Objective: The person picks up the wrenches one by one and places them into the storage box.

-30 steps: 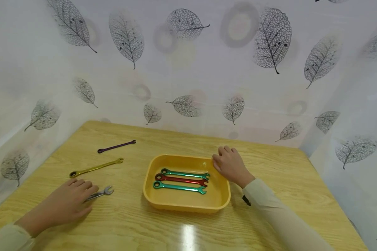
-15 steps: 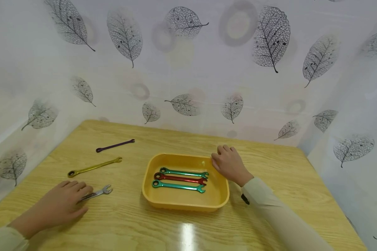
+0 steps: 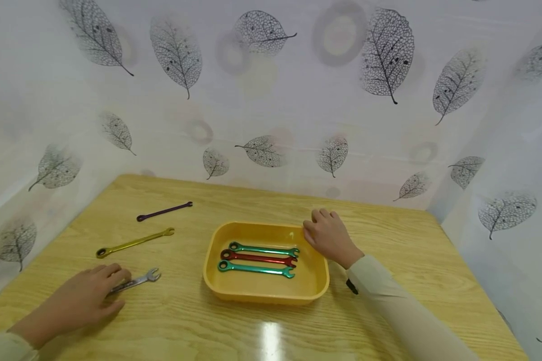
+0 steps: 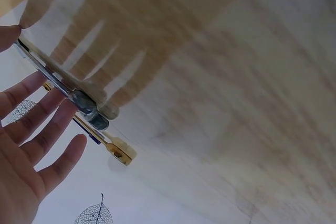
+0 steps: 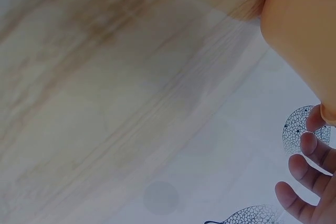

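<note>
A silver combination wrench lies on the table under my left hand. In the left wrist view the fingers are spread and fairly straight, with several fingertips at the wrench's shaft and the thumb by its other side. The palm hides one end of the wrench in the head view. My right hand holds the far right corner of a yellow plastic basin, its fingers bent over the rim. Inside the basin lie two green wrenches and, between them, a red wrench, side by side.
Beyond the left hand, a gold wrench and a smaller purple wrench lie on the wood-grain table. Leaf-patterned sheeting stands behind the table and along both sides.
My left hand has drawn back slightly to the left along the silver wrench, leaving more of its shaft showing. The right hand and the basin stay in place.
</note>
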### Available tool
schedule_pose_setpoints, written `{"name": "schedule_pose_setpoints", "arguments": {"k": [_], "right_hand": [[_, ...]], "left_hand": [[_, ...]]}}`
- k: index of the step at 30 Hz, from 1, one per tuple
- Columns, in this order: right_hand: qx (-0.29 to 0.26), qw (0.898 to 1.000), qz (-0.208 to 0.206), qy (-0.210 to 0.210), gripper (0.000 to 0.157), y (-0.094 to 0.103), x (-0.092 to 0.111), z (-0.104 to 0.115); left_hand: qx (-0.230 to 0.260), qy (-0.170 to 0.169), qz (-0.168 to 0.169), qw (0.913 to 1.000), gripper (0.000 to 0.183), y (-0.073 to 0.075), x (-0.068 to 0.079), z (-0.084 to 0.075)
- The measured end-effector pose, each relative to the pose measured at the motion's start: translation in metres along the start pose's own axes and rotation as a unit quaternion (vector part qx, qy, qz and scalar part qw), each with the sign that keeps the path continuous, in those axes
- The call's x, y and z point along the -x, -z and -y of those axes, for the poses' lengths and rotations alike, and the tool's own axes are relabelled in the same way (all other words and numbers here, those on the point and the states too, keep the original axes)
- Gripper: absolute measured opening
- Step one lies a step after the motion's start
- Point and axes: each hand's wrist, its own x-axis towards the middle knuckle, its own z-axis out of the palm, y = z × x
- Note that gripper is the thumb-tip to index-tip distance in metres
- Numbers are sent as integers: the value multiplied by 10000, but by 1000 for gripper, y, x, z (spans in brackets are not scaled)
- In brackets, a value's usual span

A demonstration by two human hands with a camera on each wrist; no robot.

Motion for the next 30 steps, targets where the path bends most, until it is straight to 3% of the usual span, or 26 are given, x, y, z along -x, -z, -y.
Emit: {"name": "schedule_pose_setpoints", "arguments": {"k": [9, 17, 22, 28, 30], "right_hand": [[-68, 9997, 229, -100, 14, -1, 0, 0], [-72, 9995, 270, -142, 14, 1, 0, 0], [-82, 9996, 238, -144, 14, 1, 0, 1], [-87, 9998, 150, -123, 13, 0, 0, 1], [-84, 9998, 160, -129, 13, 0, 0, 0]], "left_hand": [[454, 177, 397, 9980, 41, -3, 0, 2], [633, -161, 269, 9975, 37, -4, -2, 15], [1389, -323, 499, 9885, 38, -4, -3, 27], [2079, -732, 224, 9751, 40, -7, -1, 36], [2214, -733, 216, 9722, 40, -7, 0, 39]]}}
